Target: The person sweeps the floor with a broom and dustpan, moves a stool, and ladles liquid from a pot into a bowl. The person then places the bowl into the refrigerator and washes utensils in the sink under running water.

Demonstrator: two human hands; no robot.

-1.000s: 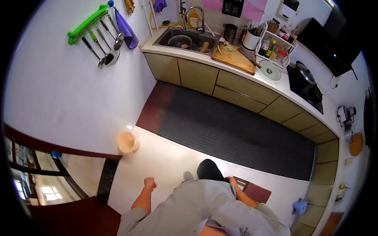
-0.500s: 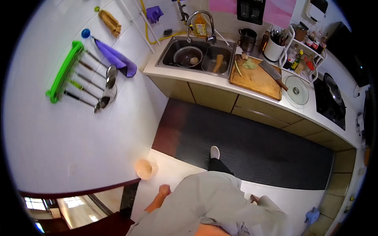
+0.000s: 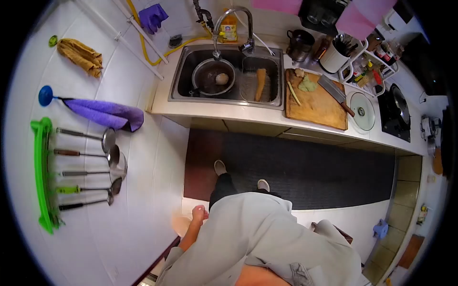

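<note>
My left hand (image 3: 200, 213) hangs low beside my grey shirt, its fingers curled, and I make out nothing in it. Nearest to it is a pale bin (image 3: 181, 224), partly behind my wrist. My right sleeve (image 3: 329, 231) shows at the other side; the hand at its end is dark and mostly hidden, near a brown wooden-looking edge (image 3: 344, 235). Ahead, the double sink (image 3: 172, 86) holds a metal pot (image 3: 194, 78) with a round, pale thing (image 3: 221, 78) in it. A long, peeled-looking root vegetable (image 3: 260, 85) lies in the right basin.
On the counter, a cutting board (image 3: 312, 112) bears a cleaver (image 3: 333, 89), a green stalk (image 3: 293, 93) and a pale green piece (image 3: 307, 85). A glass lid (image 3: 362, 121) lies beside it. Ladles (image 3: 109, 139) hang on the left wall. A dark mat (image 3: 305, 167) covers the floor.
My view has moved closer to the sink and turned, so the wall ladles appear lower and larger. Both my shoes now show on the mat. My left hand stays low and curled.
</note>
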